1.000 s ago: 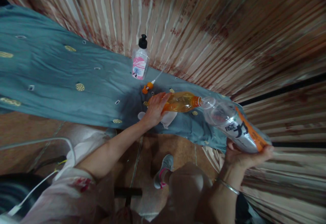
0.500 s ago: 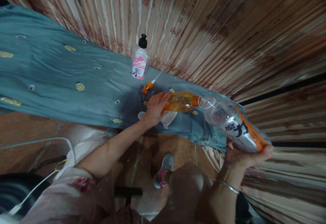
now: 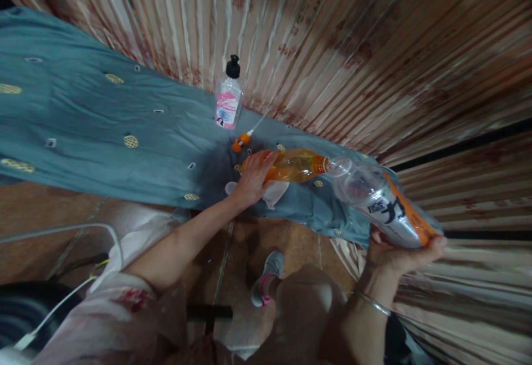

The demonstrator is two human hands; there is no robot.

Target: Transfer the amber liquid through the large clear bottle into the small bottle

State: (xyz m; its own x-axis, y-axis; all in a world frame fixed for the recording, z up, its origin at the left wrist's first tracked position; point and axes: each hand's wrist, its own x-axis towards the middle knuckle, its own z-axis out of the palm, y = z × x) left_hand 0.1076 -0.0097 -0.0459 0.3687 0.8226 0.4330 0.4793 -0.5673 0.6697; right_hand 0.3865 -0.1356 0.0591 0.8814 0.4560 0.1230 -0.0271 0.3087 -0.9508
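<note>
My left hand point(image 3: 254, 175) is wrapped round the base of an orange see-through bottle point(image 3: 296, 165), which lies nearly level with its neck to the right. That neck meets the mouth of a large clear plastic bottle point(image 3: 369, 193) with an orange and white label. The clear bottle tilts, mouth up to the left, its lower end gripped by my right hand point(image 3: 399, 254). Whether the two mouths touch or one sits inside the other, I cannot tell. Left of them lies an orange pump head point(image 3: 241, 142) with a thin clear tube.
A clear pump bottle point(image 3: 228, 102) with a pink label and black top stands at the back of the teal cloth point(image 3: 166, 149). A pale item point(image 3: 275, 192) lies under my left hand. Pleated curtains point(image 3: 353, 66) hang behind and to the right. A cable point(image 3: 83, 231) loops at lower left.
</note>
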